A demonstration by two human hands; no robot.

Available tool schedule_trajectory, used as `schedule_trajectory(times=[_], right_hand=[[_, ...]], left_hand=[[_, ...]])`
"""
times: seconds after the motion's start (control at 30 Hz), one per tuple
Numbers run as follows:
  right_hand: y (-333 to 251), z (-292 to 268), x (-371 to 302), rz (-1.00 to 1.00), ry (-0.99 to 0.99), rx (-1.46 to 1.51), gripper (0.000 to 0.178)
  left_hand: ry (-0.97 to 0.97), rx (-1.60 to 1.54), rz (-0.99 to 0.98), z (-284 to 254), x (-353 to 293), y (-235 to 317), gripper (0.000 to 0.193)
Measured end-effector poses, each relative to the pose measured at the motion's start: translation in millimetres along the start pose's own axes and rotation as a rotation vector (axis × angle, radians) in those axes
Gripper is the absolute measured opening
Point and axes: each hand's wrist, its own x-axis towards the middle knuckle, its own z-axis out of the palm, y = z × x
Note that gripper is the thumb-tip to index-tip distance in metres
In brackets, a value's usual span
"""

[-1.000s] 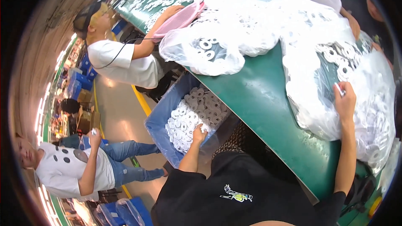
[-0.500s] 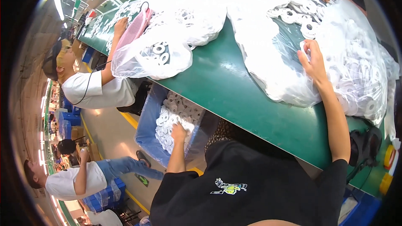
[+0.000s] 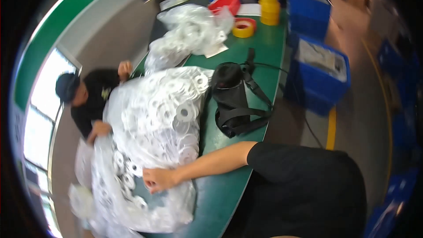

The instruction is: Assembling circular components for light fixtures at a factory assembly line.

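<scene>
My right hand [image 3: 157, 180] reaches left across the green table with its fingers curled closed. Whatever lies in the fingers is hidden from this side. It hovers by the opened part of a clear plastic bag [image 3: 172, 209], close to several loose white ring-shaped parts [image 3: 128, 180]. Beside my forearm bulges a clear bag packed with more such white rings [image 3: 163, 114]. My left hand is out of the picture.
A black strapped bag [image 3: 231, 99] lies on the green table [image 3: 207, 198]. Yellow tape rolls [image 3: 269, 9], a red bin [image 3: 224, 5] and another clear bag [image 3: 189, 31] stand farther off. Blue crates [image 3: 317, 68] are beside the table. A co-worker [image 3: 92, 97] is across it.
The view has swung to the right. My left hand and the lined crate of white rings have left the picture. My right hand is still by the opened bag.
</scene>
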Motion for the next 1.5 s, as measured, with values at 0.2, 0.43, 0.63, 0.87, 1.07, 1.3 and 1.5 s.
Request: schedule_trajectory(times=[0.2,0.43,0.63,0.87,1.07,1.3,1.5], right_hand=[[-5.4,-25.4,-16.1,0.075,0.051,-0.057,0.011],[10.8,-30.6,-11.6,0.075,0.008,-0.096,0.018],[-26.1,-21.6,32.7,0.268,0.162,0.131,0.026],[-85.8,-20.2,74.0,0.186,0.084,0.443,0.023],[-79.2,-32.8,75.8,0.36,-0.038,0.498,0.021],[-85.6,-55.6,79.7,0.43,-0.096,0.535,0.022],[-93.0,-37.2,85.9,0.331,-0.063,0.616,0.02]], left_hand=[[-0.017,-0.056,0.063,-34.5,-3.5,5.6,0.017],[-0.14,0.154,-0.364,-174.8,-182.2,3.7,0.019],[0.162,-0.073,-0.436,-197.7,-160.0,90.7,0.016],[-0.256,0.239,-0.807,-203.3,-139.9,51.3,0.013],[0.095,0.21,-0.723,-179.9,-156.2,40.7,0.018],[0.988,0.225,-0.727,-188.2,-176.5,8.1,0.025],[0.612,-0.488,-0.403,-146.7,-82.3,106.0,0.023]])
